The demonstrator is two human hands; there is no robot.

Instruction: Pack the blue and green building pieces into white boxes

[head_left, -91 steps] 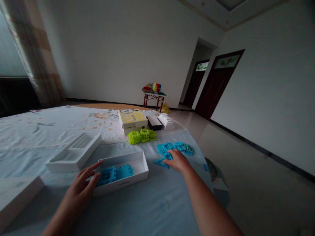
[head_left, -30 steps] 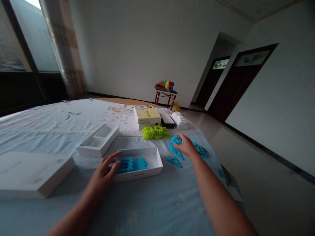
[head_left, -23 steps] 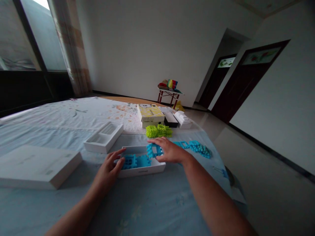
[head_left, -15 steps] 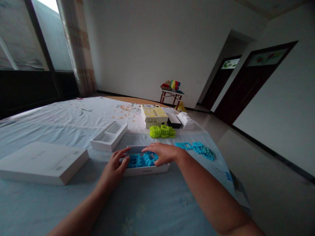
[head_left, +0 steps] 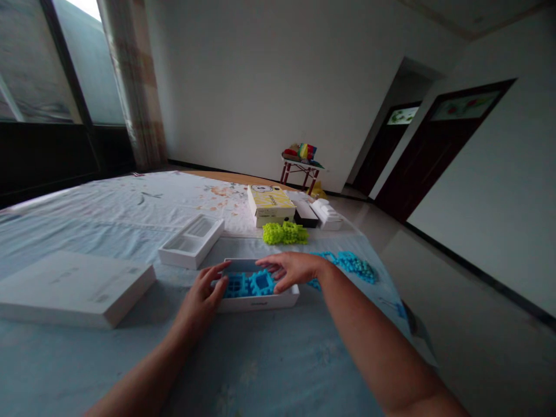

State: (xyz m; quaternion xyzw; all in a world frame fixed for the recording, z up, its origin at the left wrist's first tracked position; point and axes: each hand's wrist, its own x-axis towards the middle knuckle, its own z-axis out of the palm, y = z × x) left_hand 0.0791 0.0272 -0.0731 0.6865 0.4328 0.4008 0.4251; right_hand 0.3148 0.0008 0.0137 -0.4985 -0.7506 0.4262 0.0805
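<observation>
Right hand (head_left: 296, 269) has parted its grip, seemingly empty, leaving a blue frame (head_left: 257, 289) in the white box (head_left: 259, 303); left hand (head_left: 205, 289) rests there, fingers spread.

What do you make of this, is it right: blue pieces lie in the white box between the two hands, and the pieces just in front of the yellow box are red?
Not quite: the pieces just in front of the yellow box are lime green, not red, as the head view shows.
</observation>
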